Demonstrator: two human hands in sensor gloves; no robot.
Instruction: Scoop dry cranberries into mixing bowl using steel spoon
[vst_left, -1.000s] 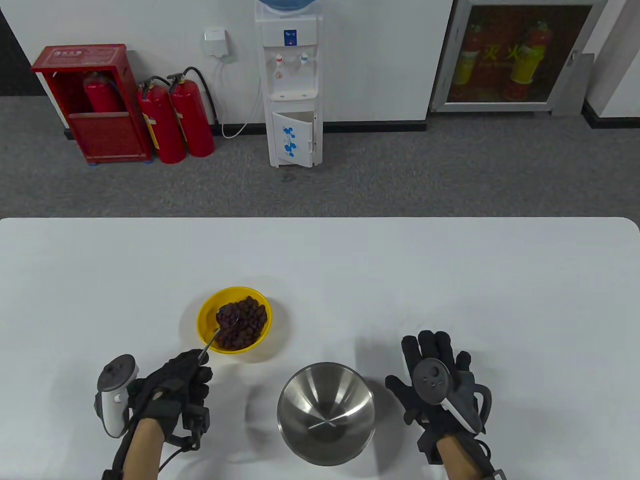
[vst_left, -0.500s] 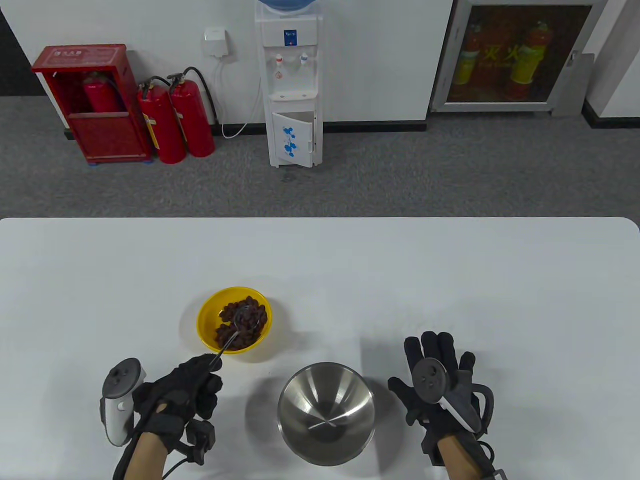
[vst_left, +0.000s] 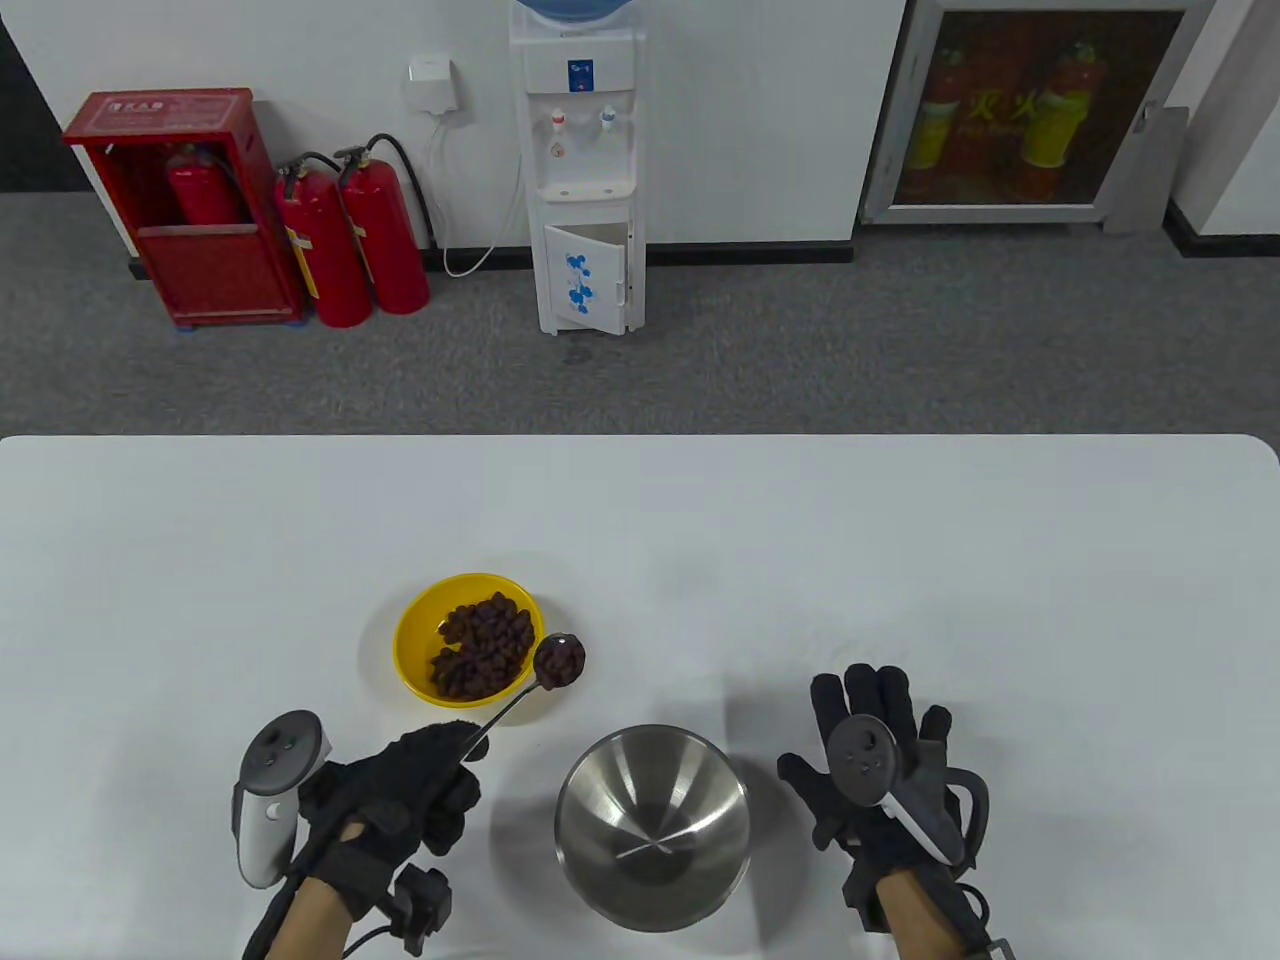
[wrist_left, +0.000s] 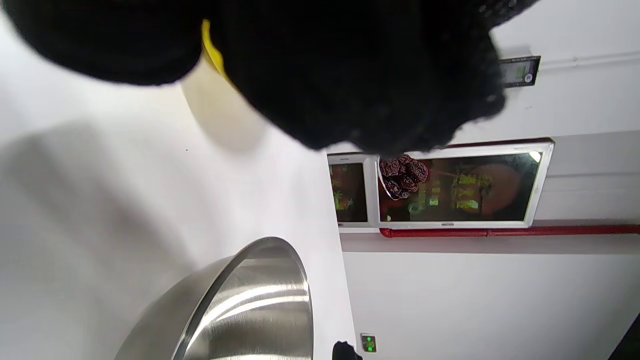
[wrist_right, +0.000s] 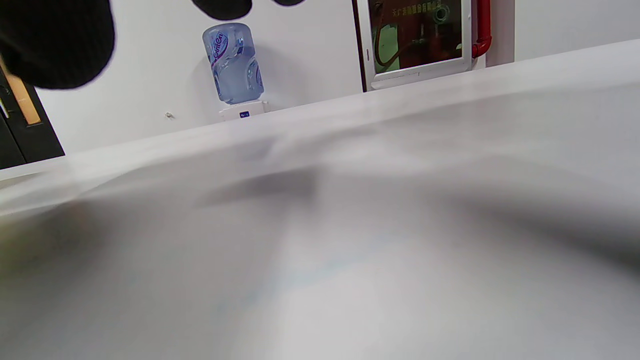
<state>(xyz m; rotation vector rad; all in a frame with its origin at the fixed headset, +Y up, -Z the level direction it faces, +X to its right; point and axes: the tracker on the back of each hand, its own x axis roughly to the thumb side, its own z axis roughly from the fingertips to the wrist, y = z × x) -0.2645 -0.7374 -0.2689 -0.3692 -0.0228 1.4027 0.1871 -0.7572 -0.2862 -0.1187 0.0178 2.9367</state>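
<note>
The white table (vst_left: 900, 540) carries everything near its front edge, probably so both hands reach it without stretching. The steel mixing bowl (vst_left: 652, 826) stands between the two hands, empty as far as the table view shows, and the smaller yellow bowl (vst_left: 415, 640) sits just beyond it and to the left, near but not touching it, which keeps the carry from one to the other short. The dry cranberries (vst_left: 485, 645) mostly lie heaped in the yellow bowl. The left hand (vst_left: 400, 800) grips the handle end of the steel spoon (vst_left: 520, 695), fingers curled together around it, and holds the loaded spoon bowl just outside the yellow bowl's right rim, above the bare table and short of the mixing bowl; the handle slants up and to the right, apparently to keep the load level on the way over. In the left wrist view the small pile on the spoon shows past the glove, with the steel rim below it. The right hand (vst_left: 870, 770) lies flat on the table just right of the mixing bowl, fingers spread and holding nothing, seemingly waiting to steady the bowl if needed. Beyond the table lies grey carpet, a white wall with a water dispenser (vst_left: 578, 170), a red cabinet and two fire extinguishers (vst_left: 350, 240) at left, and a glazed hose cabinet at right.
</note>
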